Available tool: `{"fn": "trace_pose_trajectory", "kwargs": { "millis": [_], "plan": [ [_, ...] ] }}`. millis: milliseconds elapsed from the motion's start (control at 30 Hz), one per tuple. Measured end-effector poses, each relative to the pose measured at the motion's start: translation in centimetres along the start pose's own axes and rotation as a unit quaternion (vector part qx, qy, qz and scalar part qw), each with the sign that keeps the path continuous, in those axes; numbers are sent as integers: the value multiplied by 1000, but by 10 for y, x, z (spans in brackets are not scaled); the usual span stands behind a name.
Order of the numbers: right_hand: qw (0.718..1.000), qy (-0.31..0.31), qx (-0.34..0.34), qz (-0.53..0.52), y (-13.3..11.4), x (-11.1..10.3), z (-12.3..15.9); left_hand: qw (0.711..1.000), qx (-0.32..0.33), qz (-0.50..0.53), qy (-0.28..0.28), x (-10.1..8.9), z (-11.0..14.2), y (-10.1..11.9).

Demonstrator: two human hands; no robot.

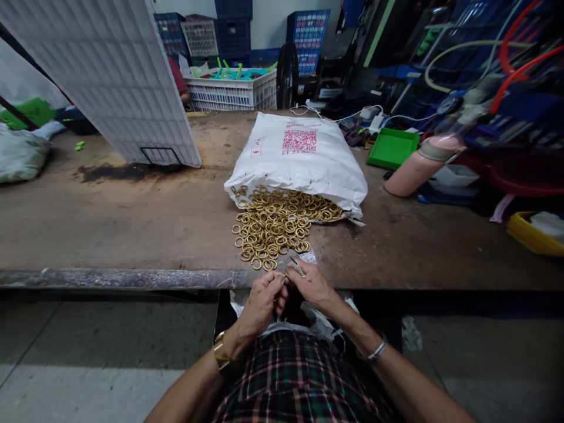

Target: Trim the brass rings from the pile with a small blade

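Note:
Just off the front edge of the table, my two hands meet at their fingertips. My left hand is closed in a pinch on a gold-coloured ring, mostly hidden by the fingers. Closed around a small pointed metal blade, like a small knife, is my right hand; its handle is covered by the palm. Right ahead of the fingertips lies a heap of gold-coloured rings. They spill from the mouth of a white woven sack with red print, lying on its side.
The brown table carries a leaning white ribbed panel at left. To the right are a green tray, a pink bottle and a yellow tray. Behind stand a white crate and a dark fan.

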State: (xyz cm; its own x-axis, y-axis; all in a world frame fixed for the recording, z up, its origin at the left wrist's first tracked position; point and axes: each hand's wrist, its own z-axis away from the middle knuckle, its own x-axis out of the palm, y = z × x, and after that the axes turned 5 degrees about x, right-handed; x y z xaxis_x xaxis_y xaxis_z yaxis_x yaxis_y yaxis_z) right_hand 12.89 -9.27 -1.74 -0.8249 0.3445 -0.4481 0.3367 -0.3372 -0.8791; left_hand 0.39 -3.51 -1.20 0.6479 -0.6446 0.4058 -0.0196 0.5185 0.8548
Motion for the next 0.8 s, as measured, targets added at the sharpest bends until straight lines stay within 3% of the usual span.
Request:
{"fn": "trace_pose_trajectory", "kwargs": {
  "millis": [167, 367, 800],
  "plan": [
    [997, 12, -14, 72, -2, -4, 4, 1000, 9, 18, 6, 0, 2, 0],
    [972, -38, -49, 226, -2, -4, 15, 999, 39, -1, 18, -3, 1, -3],
    [941, -45, -43, 333, -3, 3, 13, 996, 71, -53, 24, -9, 0, -11]
  ]
}}
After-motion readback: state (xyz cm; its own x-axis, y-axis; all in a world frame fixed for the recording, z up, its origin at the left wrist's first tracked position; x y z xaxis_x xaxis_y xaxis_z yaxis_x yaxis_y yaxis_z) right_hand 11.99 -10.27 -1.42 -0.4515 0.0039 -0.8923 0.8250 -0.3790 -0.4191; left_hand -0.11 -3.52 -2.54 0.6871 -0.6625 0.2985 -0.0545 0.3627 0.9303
